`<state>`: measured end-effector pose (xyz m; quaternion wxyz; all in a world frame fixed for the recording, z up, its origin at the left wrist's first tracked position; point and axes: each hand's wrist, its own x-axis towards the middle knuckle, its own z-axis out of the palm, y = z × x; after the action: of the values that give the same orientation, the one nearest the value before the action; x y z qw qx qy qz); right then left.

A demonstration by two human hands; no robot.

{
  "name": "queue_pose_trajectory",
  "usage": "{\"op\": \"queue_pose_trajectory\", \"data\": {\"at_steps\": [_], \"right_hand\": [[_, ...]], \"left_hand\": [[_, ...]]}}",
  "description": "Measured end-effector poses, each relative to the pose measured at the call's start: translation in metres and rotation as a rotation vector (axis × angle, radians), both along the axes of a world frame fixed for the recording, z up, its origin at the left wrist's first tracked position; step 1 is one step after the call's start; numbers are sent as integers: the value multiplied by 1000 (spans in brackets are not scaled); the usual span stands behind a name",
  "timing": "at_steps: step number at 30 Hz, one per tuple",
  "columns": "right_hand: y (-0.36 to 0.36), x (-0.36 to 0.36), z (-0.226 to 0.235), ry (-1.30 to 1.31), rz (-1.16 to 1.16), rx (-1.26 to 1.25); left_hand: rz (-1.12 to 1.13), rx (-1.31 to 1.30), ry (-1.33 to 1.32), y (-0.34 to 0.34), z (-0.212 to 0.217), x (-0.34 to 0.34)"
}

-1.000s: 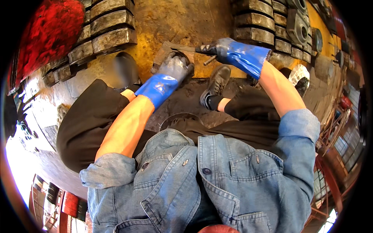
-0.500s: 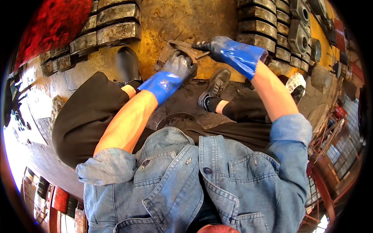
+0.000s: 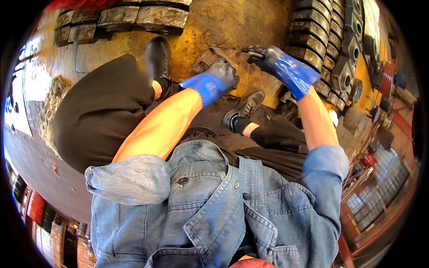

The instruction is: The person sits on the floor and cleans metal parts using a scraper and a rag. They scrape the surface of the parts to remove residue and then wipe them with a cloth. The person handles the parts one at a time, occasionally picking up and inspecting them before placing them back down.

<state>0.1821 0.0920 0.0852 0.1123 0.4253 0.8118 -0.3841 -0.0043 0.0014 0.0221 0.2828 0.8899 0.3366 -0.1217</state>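
The left hand (image 3: 225, 75), in a blue rubber glove with a grey, grimy palm and fingers, lies curled against the near right side of a brown-grey, rough metal block (image 3: 203, 60). Its fingertips are hidden, so I cannot tell whether it grips the block or only steadies it. The block sits near the near edge of a yellow, dirt-stained metal plate (image 3: 214, 24), a little beyond the black lace-up shoe (image 3: 249, 103) at that edge.

The right hand (image 3: 267, 58), gloved alike, is closed around a slim dark tool (image 3: 250, 49), its tip pointing left toward the block.

Compared with half a second ago, the whole view has swung round, so I cannot tell whether the block itself has turned. The tool's tip, which was at the block's right side, now appears just beside it with a small gap. I judge that the tool is not working on the block at this instant, while the left hand stays at it.

Rows of dark, worn metal blocks (image 3: 308, 38) line the plate's right side; more worn metal slabs (image 3: 161, 19) lie toward its left.
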Motion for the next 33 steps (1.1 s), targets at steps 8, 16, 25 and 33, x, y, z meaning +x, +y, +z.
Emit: {"op": "queue_pose_trajectory", "data": {"at_steps": [8, 16, 25, 33], "right_hand": [[-8, -24, 106, 74, -789, -496], [-5, 3, 140, 317, -1034, -413], [10, -20, 135, 333, -1035, -406], [22, -51, 127, 280, -993, -440]], "left_hand": [[49, 29, 38, 18, 15, 7], [54, 58, 72, 21, 1, 21], [142, 12, 27, 19, -16, 27], [231, 46, 3, 8, -25, 39]]}}
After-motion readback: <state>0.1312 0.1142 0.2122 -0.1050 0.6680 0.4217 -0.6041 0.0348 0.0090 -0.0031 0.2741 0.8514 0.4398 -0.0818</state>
